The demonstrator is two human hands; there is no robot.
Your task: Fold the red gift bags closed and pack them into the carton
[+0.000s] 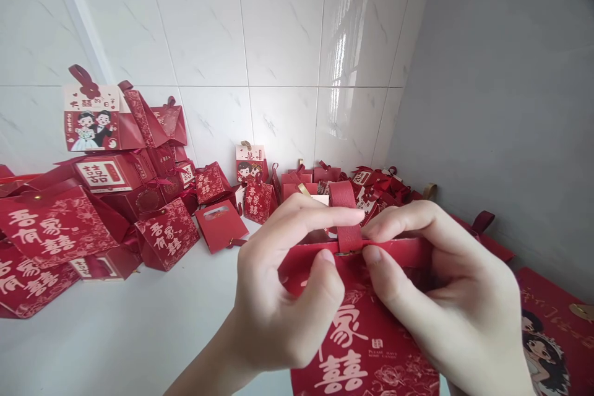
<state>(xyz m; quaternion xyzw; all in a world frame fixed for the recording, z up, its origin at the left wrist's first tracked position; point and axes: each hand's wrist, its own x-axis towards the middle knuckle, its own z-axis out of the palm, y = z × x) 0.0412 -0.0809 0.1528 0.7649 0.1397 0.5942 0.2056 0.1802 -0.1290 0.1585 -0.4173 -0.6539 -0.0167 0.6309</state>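
Observation:
A red paper candy box (366, 334) with white and pale pink Chinese characters stands upright before me, partly covered by my hands. A red strap handle (346, 210) rises in a loop from its top edge, with a small gold-coloured fastener (348, 253) at its base. My left hand (288, 284) curls around the left top corner, its index finger lying across the strap and its thumb near the fastener. Right of the strap, my right hand (445, 291) pinches the top edge between thumb and index finger. The remaining fingers of both hands are largely hidden.
Several finished-looking red gift boxes (167, 232) are piled on the white tabletop (185, 322) at left. More boxes (257, 198) line the tiled wall (283, 25) behind. At the right edge lies a red box (557, 334) with a printed couple, near a grey wall (492, 86).

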